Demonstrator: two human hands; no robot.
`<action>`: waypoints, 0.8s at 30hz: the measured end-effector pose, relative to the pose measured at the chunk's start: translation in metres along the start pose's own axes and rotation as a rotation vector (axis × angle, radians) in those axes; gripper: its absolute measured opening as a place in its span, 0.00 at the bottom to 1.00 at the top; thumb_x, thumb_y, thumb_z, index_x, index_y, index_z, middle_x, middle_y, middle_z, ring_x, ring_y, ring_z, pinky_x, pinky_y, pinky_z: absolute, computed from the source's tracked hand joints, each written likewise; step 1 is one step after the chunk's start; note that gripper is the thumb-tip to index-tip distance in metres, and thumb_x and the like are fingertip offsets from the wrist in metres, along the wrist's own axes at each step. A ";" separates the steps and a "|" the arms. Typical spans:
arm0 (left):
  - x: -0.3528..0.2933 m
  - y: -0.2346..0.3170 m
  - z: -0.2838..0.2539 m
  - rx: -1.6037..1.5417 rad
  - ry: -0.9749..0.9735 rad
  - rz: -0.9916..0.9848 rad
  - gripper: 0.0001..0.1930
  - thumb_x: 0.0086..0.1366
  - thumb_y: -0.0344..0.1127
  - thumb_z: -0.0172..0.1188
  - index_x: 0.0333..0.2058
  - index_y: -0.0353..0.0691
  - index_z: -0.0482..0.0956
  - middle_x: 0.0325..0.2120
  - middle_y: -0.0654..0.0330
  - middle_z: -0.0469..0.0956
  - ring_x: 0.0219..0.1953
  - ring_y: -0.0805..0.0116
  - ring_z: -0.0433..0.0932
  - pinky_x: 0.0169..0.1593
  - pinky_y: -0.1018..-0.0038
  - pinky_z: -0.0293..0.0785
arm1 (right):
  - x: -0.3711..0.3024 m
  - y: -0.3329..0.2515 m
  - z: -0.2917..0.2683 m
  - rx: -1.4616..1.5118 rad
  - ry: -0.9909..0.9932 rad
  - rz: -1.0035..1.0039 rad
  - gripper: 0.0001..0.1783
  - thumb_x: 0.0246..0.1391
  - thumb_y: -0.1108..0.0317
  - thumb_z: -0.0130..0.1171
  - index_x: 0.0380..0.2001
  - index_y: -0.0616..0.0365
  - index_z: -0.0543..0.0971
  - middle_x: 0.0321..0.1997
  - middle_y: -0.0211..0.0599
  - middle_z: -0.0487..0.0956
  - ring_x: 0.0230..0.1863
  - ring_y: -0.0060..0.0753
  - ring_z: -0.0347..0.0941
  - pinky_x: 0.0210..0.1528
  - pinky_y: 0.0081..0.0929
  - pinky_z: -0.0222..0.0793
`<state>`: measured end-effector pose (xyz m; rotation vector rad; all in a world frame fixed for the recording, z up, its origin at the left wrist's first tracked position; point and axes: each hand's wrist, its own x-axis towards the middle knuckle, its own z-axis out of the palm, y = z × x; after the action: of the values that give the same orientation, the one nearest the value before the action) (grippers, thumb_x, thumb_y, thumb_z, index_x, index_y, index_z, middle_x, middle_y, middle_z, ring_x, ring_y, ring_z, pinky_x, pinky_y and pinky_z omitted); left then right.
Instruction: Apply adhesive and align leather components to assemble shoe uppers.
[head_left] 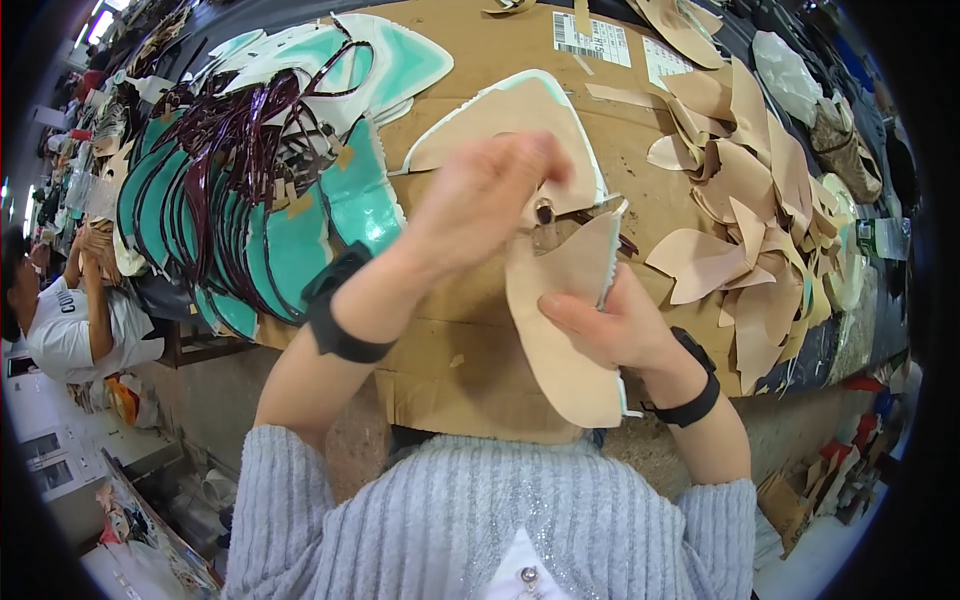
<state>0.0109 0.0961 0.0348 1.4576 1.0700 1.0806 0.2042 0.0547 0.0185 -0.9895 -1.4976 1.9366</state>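
My right hand (618, 325) grips a curved beige panel (565, 350), thumb on top and fingers underneath. The panel has a white-and-turquoise edge and hangs over the near side of the table. My left hand (490, 190) is above its upper end, fingers curled in and blurred at the tips; anything pinched there cannot be made out. Just under that hand shows a small dark round piece (544, 212). Beyond it, a second beige panel (535, 105) with a white edge lies on the cardboard (450, 350), partly covered by my left hand.
To the left lie fanned turquoise panels (285, 245) under a tangle of glossy dark-red strips (240, 150). White-and-turquoise pieces (415, 65) lie behind them. At right is a heap of loose beige pieces (735, 190), beside a clear plastic bag (785, 75). Another person (85, 320) is at far left.
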 end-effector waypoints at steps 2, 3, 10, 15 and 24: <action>-0.012 0.014 -0.021 0.376 0.057 0.387 0.13 0.67 0.38 0.54 0.43 0.34 0.77 0.40 0.56 0.79 0.44 0.66 0.77 0.51 0.70 0.71 | -0.004 -0.004 -0.011 0.072 0.038 0.186 0.11 0.57 0.71 0.57 0.43 0.62 0.78 0.36 0.29 0.80 0.35 0.20 0.75 0.37 0.21 0.72; -0.026 0.020 -0.022 0.494 0.009 0.604 0.16 0.64 0.39 0.58 0.46 0.35 0.76 0.44 0.55 0.79 0.46 0.63 0.78 0.54 0.67 0.71 | -0.004 -0.005 -0.012 0.073 0.042 0.184 0.11 0.57 0.71 0.57 0.43 0.62 0.78 0.36 0.29 0.80 0.35 0.20 0.75 0.37 0.21 0.72; -0.062 0.008 0.000 0.634 -0.170 0.776 0.13 0.51 0.33 0.67 0.37 0.38 0.82 0.32 0.58 0.83 0.31 0.62 0.82 0.35 0.72 0.79 | -0.006 -0.030 -0.029 0.112 0.063 0.508 0.16 0.58 0.63 0.58 0.45 0.62 0.79 0.46 0.34 0.79 0.44 0.24 0.77 0.41 0.21 0.73; -0.020 0.030 0.002 0.250 0.014 0.150 0.10 0.54 0.37 0.69 0.27 0.36 0.82 0.15 0.59 0.78 0.17 0.74 0.74 0.23 0.77 0.67 | 0.001 -0.026 -0.061 0.183 -0.064 -0.522 0.39 0.58 0.54 0.58 0.65 0.62 0.56 0.67 0.40 0.61 0.69 0.34 0.54 0.69 0.36 0.49; 0.012 -0.015 0.002 -0.295 -0.119 0.026 0.23 0.72 0.47 0.46 0.50 0.30 0.73 0.41 0.51 0.80 0.46 0.65 0.79 0.55 0.71 0.72 | -0.012 -0.015 -0.084 0.892 0.379 -0.371 0.13 0.65 0.67 0.47 0.49 0.55 0.75 0.47 0.33 0.81 0.46 0.27 0.79 0.48 0.28 0.77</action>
<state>0.0140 0.1096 0.0207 1.2840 0.7732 1.1041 0.2768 0.1001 0.0248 -0.5587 -0.4497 1.7224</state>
